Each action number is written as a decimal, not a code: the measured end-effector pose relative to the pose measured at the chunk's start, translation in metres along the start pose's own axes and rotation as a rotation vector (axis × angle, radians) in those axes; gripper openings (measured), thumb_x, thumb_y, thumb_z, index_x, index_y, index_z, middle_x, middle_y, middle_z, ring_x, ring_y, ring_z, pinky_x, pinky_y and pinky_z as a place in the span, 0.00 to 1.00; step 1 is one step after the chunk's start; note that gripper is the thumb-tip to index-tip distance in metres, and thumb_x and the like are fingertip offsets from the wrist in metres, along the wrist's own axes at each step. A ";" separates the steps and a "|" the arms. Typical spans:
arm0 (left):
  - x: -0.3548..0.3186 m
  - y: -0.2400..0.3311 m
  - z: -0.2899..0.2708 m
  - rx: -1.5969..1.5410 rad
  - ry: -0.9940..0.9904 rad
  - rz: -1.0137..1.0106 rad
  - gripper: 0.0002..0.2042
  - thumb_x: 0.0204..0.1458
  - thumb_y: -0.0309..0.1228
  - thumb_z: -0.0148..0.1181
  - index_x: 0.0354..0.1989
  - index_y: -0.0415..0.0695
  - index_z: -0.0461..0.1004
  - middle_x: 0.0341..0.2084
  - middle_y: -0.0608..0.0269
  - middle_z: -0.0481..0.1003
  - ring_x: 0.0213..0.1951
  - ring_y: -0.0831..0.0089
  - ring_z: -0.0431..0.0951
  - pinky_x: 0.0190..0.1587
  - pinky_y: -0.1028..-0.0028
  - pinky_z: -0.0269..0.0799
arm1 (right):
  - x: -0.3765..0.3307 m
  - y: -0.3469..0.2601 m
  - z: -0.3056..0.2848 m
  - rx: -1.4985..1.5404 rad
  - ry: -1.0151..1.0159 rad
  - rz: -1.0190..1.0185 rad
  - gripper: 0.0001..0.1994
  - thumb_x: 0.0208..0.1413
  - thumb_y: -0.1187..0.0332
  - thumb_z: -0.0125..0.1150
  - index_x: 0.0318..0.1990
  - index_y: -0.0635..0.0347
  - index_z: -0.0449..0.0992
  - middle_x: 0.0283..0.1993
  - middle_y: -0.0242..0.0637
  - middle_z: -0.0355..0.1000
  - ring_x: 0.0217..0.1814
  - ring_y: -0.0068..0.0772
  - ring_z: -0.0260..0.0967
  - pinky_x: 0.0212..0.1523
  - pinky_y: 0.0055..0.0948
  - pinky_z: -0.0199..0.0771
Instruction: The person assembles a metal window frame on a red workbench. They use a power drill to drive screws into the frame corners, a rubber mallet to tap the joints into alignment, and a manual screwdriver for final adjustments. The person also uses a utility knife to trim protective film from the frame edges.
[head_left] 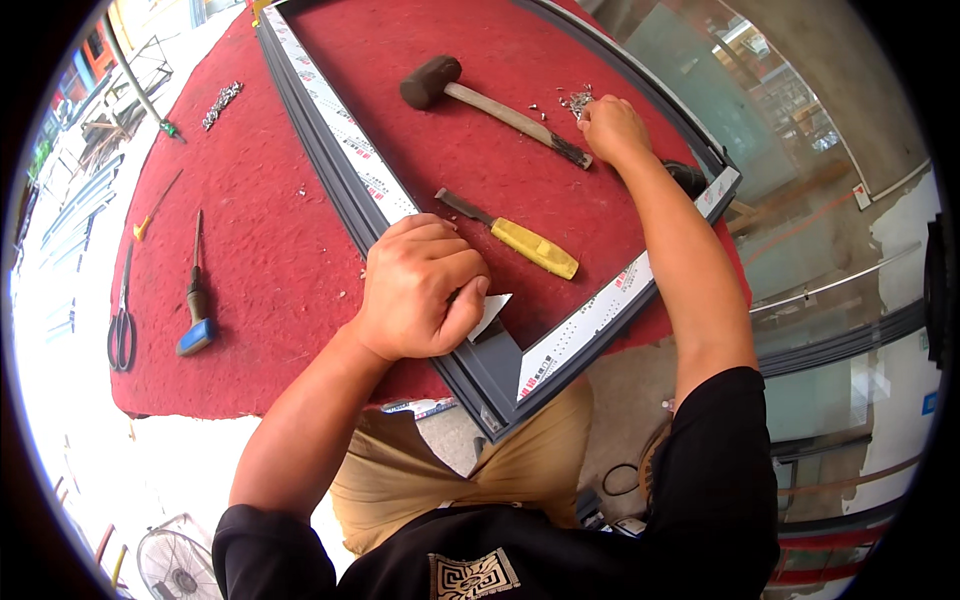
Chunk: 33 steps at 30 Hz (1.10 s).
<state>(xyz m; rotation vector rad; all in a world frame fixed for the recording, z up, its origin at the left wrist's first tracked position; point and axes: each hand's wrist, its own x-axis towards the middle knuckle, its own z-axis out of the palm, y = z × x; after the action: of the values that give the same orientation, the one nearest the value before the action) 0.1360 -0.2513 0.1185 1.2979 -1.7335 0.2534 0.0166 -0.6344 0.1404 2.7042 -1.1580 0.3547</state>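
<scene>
A dark grey metal frame [322, 150] lies on the red-covered table, with printed white protective film [590, 322] along its bars. My left hand [422, 285] is closed in a fist over the near end of the left bar. From beside its thumb sticks a loose, lifted flap of the film [492, 314], and bare grey metal shows below. Over at the far right, inside the frame, my right hand [616, 128] has its fingers drawn together at a small pile of screws [576, 103]. What its fingertips hold is hidden.
Inside the frame lie a mallet [500, 115] and a yellow-handled chisel [535, 248]. Left of it are a screwdriver [197, 300], scissors [122, 325], a thin yellow-handled tool [152, 210] and more screws [222, 104]. Glass panes [700, 80] stand at the right.
</scene>
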 end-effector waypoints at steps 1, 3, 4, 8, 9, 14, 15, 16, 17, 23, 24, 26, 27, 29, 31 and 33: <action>-0.001 0.000 0.000 0.005 0.001 0.002 0.03 0.47 0.30 0.65 0.26 0.47 0.79 0.23 0.59 0.77 0.32 0.53 0.79 0.45 0.57 0.77 | 0.003 -0.003 -0.004 -0.007 -0.050 0.018 0.12 0.71 0.58 0.70 0.52 0.51 0.92 0.63 0.45 0.84 0.69 0.55 0.79 0.70 0.51 0.80; -0.003 0.001 -0.003 0.018 -0.055 -0.048 0.03 0.48 0.31 0.64 0.26 0.47 0.80 0.25 0.58 0.79 0.35 0.51 0.81 0.49 0.56 0.78 | 0.006 -0.004 -0.004 -0.025 -0.091 0.001 0.11 0.70 0.59 0.71 0.51 0.52 0.92 0.63 0.45 0.83 0.69 0.55 0.78 0.70 0.51 0.80; -0.003 0.003 -0.004 0.020 -0.085 -0.073 0.03 0.48 0.31 0.63 0.26 0.47 0.80 0.26 0.58 0.79 0.37 0.50 0.82 0.52 0.56 0.78 | 0.007 0.000 -0.003 -0.034 -0.083 -0.034 0.11 0.70 0.59 0.71 0.51 0.52 0.92 0.63 0.45 0.83 0.69 0.55 0.79 0.70 0.51 0.80; -0.005 0.004 -0.006 0.023 -0.062 -0.082 0.03 0.47 0.31 0.63 0.26 0.47 0.80 0.26 0.57 0.79 0.36 0.51 0.81 0.50 0.55 0.77 | 0.009 -0.002 -0.004 -0.021 -0.106 -0.105 0.10 0.68 0.62 0.72 0.51 0.53 0.92 0.63 0.46 0.84 0.69 0.55 0.79 0.69 0.51 0.81; -0.004 0.004 -0.005 0.014 -0.060 -0.075 0.03 0.48 0.31 0.63 0.26 0.47 0.80 0.25 0.57 0.79 0.36 0.51 0.82 0.50 0.55 0.77 | 0.010 -0.002 -0.002 -0.075 -0.088 -0.123 0.11 0.67 0.64 0.72 0.50 0.58 0.92 0.63 0.49 0.84 0.69 0.56 0.79 0.69 0.51 0.81; -0.005 0.003 -0.003 0.021 -0.058 -0.067 0.04 0.49 0.31 0.63 0.26 0.47 0.80 0.25 0.57 0.79 0.36 0.52 0.81 0.49 0.56 0.77 | 0.007 -0.009 0.008 -0.159 -0.053 -0.089 0.15 0.65 0.63 0.73 0.52 0.63 0.91 0.64 0.51 0.83 0.70 0.55 0.79 0.69 0.52 0.81; -0.005 0.003 -0.003 0.013 -0.053 -0.065 0.04 0.50 0.31 0.64 0.26 0.47 0.80 0.25 0.57 0.79 0.35 0.52 0.81 0.49 0.56 0.77 | 0.005 -0.011 0.004 -0.165 -0.084 -0.074 0.15 0.65 0.63 0.73 0.52 0.64 0.91 0.65 0.51 0.83 0.71 0.55 0.79 0.69 0.52 0.81; -0.004 0.003 -0.003 0.017 -0.052 -0.062 0.04 0.50 0.31 0.64 0.26 0.47 0.80 0.25 0.57 0.79 0.35 0.52 0.81 0.49 0.56 0.77 | 0.004 -0.010 0.003 -0.187 -0.089 -0.088 0.15 0.65 0.63 0.73 0.53 0.63 0.91 0.65 0.51 0.83 0.71 0.55 0.79 0.69 0.52 0.81; -0.003 0.001 -0.004 0.020 -0.052 -0.059 0.05 0.51 0.32 0.64 0.26 0.46 0.80 0.25 0.57 0.79 0.35 0.52 0.81 0.49 0.56 0.77 | 0.004 -0.010 0.000 -0.208 -0.095 -0.103 0.15 0.65 0.63 0.72 0.53 0.62 0.92 0.65 0.51 0.83 0.71 0.55 0.78 0.69 0.52 0.81; -0.004 0.001 -0.003 0.015 -0.052 -0.045 0.05 0.53 0.32 0.64 0.27 0.46 0.80 0.25 0.57 0.78 0.35 0.51 0.80 0.48 0.56 0.77 | 0.001 0.001 0.006 -0.243 -0.055 -0.197 0.14 0.67 0.62 0.70 0.51 0.61 0.92 0.64 0.50 0.83 0.70 0.54 0.78 0.68 0.53 0.80; -0.005 0.001 -0.002 0.013 -0.048 -0.047 0.05 0.53 0.32 0.63 0.27 0.46 0.80 0.25 0.57 0.78 0.35 0.51 0.80 0.48 0.56 0.77 | 0.000 0.002 0.008 -0.242 -0.017 -0.209 0.14 0.68 0.61 0.70 0.51 0.61 0.92 0.64 0.49 0.83 0.70 0.54 0.78 0.68 0.53 0.80; -0.005 -0.001 -0.003 0.022 -0.060 -0.047 0.05 0.53 0.31 0.63 0.27 0.46 0.80 0.25 0.57 0.78 0.35 0.51 0.81 0.48 0.56 0.77 | -0.002 0.010 0.007 -0.191 -0.021 -0.221 0.14 0.68 0.61 0.69 0.50 0.63 0.91 0.63 0.49 0.83 0.69 0.54 0.78 0.68 0.53 0.80; -0.005 -0.001 -0.004 0.032 -0.067 -0.049 0.05 0.53 0.31 0.63 0.27 0.46 0.80 0.25 0.57 0.79 0.35 0.51 0.81 0.48 0.56 0.77 | -0.003 0.008 0.004 -0.162 -0.022 -0.230 0.14 0.69 0.61 0.69 0.49 0.63 0.91 0.63 0.49 0.84 0.69 0.54 0.78 0.68 0.53 0.80; -0.007 0.001 -0.007 0.045 -0.076 -0.054 0.05 0.53 0.31 0.63 0.27 0.46 0.80 0.25 0.58 0.79 0.35 0.52 0.81 0.48 0.56 0.77 | -0.010 0.005 -0.003 -0.104 -0.082 -0.227 0.14 0.69 0.61 0.68 0.48 0.62 0.91 0.61 0.50 0.84 0.68 0.55 0.78 0.68 0.52 0.80; -0.006 0.002 -0.008 0.039 -0.078 -0.060 0.06 0.54 0.31 0.63 0.28 0.46 0.81 0.26 0.58 0.80 0.35 0.52 0.82 0.48 0.56 0.78 | -0.013 0.005 -0.009 -0.084 -0.077 -0.236 0.12 0.69 0.62 0.68 0.46 0.62 0.91 0.59 0.51 0.84 0.67 0.56 0.79 0.68 0.52 0.80; -0.005 0.004 -0.010 0.011 -0.080 -0.077 0.06 0.56 0.31 0.62 0.29 0.45 0.81 0.26 0.57 0.80 0.36 0.51 0.82 0.48 0.56 0.78 | -0.016 0.005 -0.006 -0.095 -0.016 -0.259 0.11 0.69 0.63 0.68 0.43 0.61 0.90 0.57 0.52 0.84 0.66 0.57 0.79 0.67 0.52 0.80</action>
<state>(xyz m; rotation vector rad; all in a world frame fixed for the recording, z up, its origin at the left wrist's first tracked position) 0.1376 -0.2401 0.1217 1.3962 -1.7471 0.1686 0.0015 -0.6258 0.1418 2.7317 -0.7916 0.2335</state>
